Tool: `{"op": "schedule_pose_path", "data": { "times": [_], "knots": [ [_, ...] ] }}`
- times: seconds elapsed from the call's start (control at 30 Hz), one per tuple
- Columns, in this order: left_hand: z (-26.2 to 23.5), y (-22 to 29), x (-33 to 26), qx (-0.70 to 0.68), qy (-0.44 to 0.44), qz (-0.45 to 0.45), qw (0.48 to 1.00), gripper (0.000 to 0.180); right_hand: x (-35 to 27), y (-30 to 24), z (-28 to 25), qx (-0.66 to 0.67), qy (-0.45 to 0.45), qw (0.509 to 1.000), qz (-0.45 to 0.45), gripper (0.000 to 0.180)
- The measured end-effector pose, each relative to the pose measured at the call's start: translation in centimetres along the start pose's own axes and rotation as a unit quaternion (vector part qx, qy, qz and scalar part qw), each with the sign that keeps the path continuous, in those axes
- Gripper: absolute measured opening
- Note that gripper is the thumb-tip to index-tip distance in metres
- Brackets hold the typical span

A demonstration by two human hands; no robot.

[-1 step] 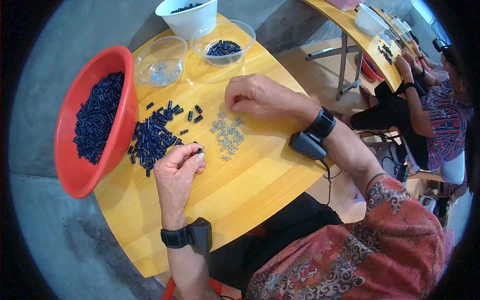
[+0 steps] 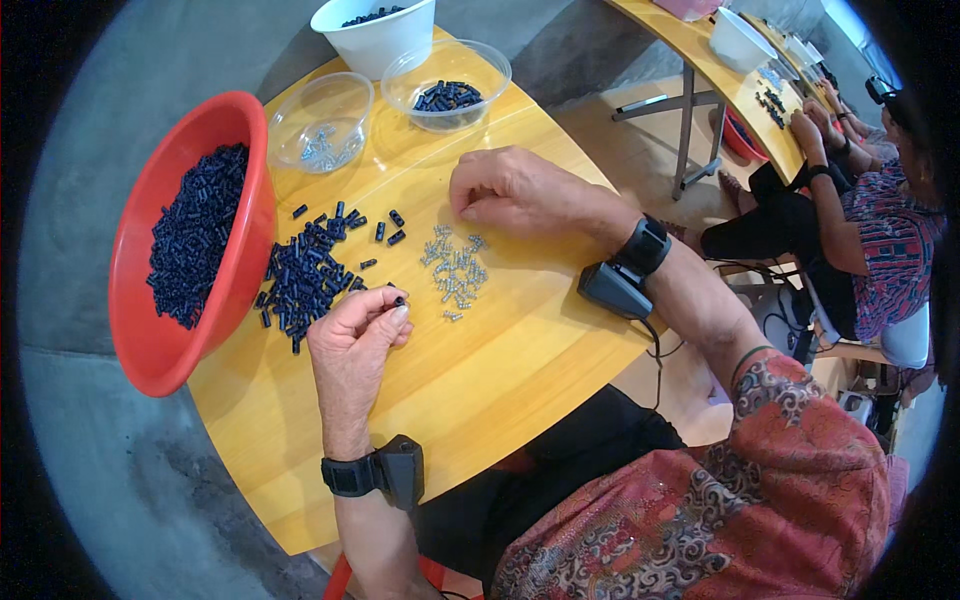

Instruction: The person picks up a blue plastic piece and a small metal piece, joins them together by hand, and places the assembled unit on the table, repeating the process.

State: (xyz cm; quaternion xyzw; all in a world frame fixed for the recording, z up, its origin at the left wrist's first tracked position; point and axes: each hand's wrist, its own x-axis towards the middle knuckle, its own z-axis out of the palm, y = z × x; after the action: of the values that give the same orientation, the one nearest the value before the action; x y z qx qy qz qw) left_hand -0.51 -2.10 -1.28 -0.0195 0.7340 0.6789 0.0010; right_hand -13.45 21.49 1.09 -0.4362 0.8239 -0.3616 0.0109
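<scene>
My left hand [image 2: 352, 335] pinches a small black cylindrical piece [image 2: 400, 301] between thumb and forefinger, its end facing up. Beside it, to the left, a loose pile of black cylindrical pieces [image 2: 303, 275] covers part of the yellow table [image 2: 470, 390]. My right hand [image 2: 515, 190] rests farther back, fingers curled in and closed. Whether anything lies inside those fingers is hidden. Just below the right hand is a scatter of small silvery metal pieces [image 2: 456, 270], perhaps screws.
A red basin [image 2: 262, 150] full of black pieces leans at the left edge. At the back stand a clear bowl [image 2: 285, 120] with silvery pieces, another clear bowl [image 2: 492, 78] with black pieces, and a white tub [image 2: 385, 45]. Another person [image 2: 880, 230] works at a table on the right.
</scene>
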Motion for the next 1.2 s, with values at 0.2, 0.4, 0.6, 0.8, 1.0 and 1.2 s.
{"op": "schedule_pose_path", "data": {
  "times": [0.2,0.4,0.6,0.8,1.0,1.2],
  "knots": [
    [0.1,0.1,-0.1,0.0,0.003,-0.008,1.0,0.014,0.3,1.0,0.3,0.141,0.013,0.984,0.106,0.005],
    [0.0,0.4,-0.1,-0.005,0.008,-0.017,1.0,0.015,0.5,1.2,0.3,0.257,0.039,0.951,0.165,0.007],
    [0.2,0.3,0.0,-0.019,0.011,-0.016,1.0,0.015,0.6,0.6,0.1,0.307,0.04,0.931,0.191,0.009],
    [0.7,0.8,-0.2,-0.074,0.075,0.015,0.994,0.015,0.4,-2.4,-0.1,0.432,-0.008,0.886,0.167,0.01],
    [2.2,1.6,-0.6,-0.076,0.045,0.038,0.995,0.018,0.1,-4.2,1.6,0.506,-0.1,0.835,0.189,0.011],
    [2.6,1.4,-0.6,-0.031,0.043,0.067,0.996,0.017,0.3,-4.8,2.8,0.522,-0.109,0.822,0.2,0.01]
  ]
}}
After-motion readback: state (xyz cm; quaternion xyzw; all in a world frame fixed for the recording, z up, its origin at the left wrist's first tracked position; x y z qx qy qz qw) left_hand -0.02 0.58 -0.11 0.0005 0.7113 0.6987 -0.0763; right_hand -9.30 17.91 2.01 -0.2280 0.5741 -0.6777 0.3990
